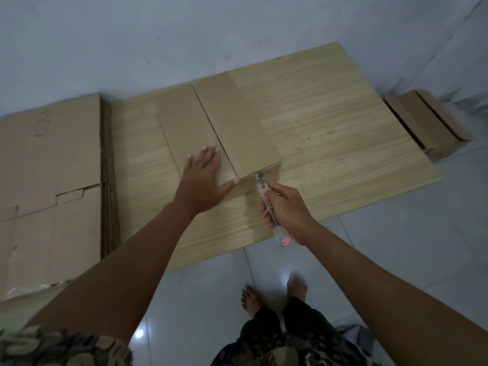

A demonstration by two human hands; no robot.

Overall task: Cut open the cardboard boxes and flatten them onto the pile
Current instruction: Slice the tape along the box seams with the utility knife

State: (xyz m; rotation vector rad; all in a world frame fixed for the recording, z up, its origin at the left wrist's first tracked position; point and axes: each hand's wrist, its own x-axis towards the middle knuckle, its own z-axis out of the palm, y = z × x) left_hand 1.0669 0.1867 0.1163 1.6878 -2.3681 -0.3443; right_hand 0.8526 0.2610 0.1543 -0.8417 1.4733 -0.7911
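A brown cardboard box (232,122) stands on a pale wooden board (330,133) on the floor, its top flaps closed with a dark seam between them. My left hand (203,180) presses flat on the left flap near the box's front edge, fingers spread. My right hand (285,210) grips a clear utility knife (264,188) with a pink end; its blade tip touches the box's front right top edge. A pile of flattened cardboard (50,180) lies to the left of the board.
Another closed cardboard box (427,122) sits at the right, just off the board. A grey wall runs behind. My bare feet (274,294) stand on glossy white floor tiles near the board's front edge.
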